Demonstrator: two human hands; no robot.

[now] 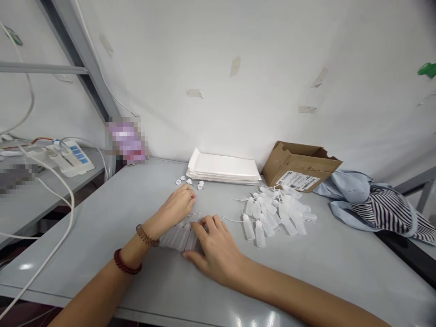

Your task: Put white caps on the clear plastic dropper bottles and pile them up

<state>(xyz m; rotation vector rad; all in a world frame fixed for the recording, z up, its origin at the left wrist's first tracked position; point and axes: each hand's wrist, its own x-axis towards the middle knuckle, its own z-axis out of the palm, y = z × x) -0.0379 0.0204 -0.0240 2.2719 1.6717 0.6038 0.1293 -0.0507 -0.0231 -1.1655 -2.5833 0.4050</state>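
Observation:
A row of small translucent plastic bottles (180, 237) lies side by side on the grey table, their caps toward the wall. My right hand (220, 250) curves round the row's right end, thumb at the base and index finger near the neck of the last bottle. Above the row, my left hand (179, 204) is closed with its fingertips together; whatever may be in them is hidden. Just beyond its fingers lie several loose white caps (200, 185). To the right sits a loose heap of similar bottles (272, 209), some with thin strings or tails.
White padded envelopes (225, 168) are stacked against the wall. An open cardboard box (299, 165) stands behind the heap, beside striped and light-blue fabric (381, 204). At left are a power strip (70, 159), a white cable (72, 204) and a blurred purple item (127, 141).

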